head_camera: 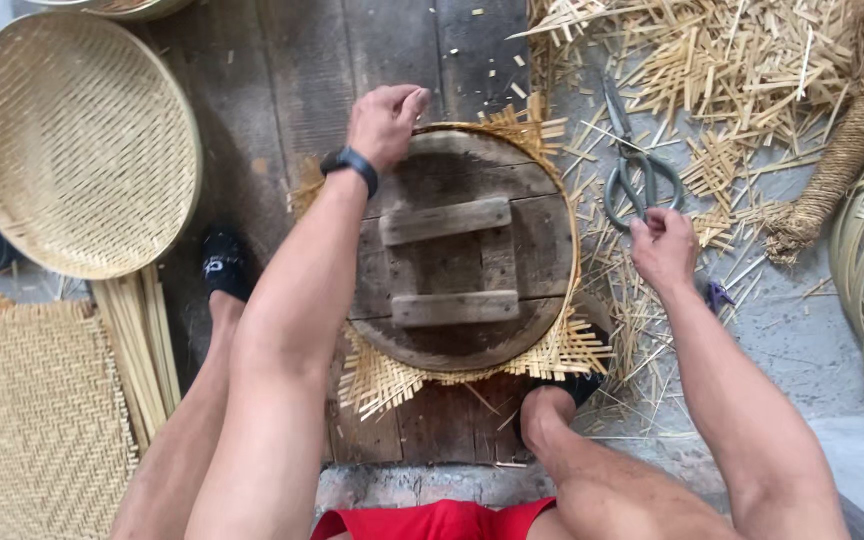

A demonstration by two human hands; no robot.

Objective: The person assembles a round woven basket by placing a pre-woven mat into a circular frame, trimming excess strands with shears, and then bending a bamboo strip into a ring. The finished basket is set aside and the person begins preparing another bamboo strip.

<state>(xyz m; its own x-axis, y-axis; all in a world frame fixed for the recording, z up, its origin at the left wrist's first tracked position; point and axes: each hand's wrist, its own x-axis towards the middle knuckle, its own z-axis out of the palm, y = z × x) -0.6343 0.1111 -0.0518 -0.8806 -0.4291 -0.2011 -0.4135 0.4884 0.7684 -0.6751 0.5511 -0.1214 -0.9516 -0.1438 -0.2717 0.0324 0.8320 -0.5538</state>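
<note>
Red shorts (432, 522) and both my knees fill the bottom edge, my forearms reaching out over them. My left hand (385, 123) is curled over the far rim of the round wooden form (457, 255), fingers pressing the bamboo hoop (570, 215) there; what the fingertips pinch is hidden. My right hand (664, 248) is closed loosely just below the scissors (632, 170), and I cannot tell whether it holds a strip. The form, dark and worn with two crossbars, lies on the floor planks (302, 80) between my feet, frayed woven matting (392, 380) sticking out beneath it. Bamboo offcuts (752, 60) litter the right. A finished tray (77, 145) lies left, a flat mat (32, 420) below it, cut off.
</note>
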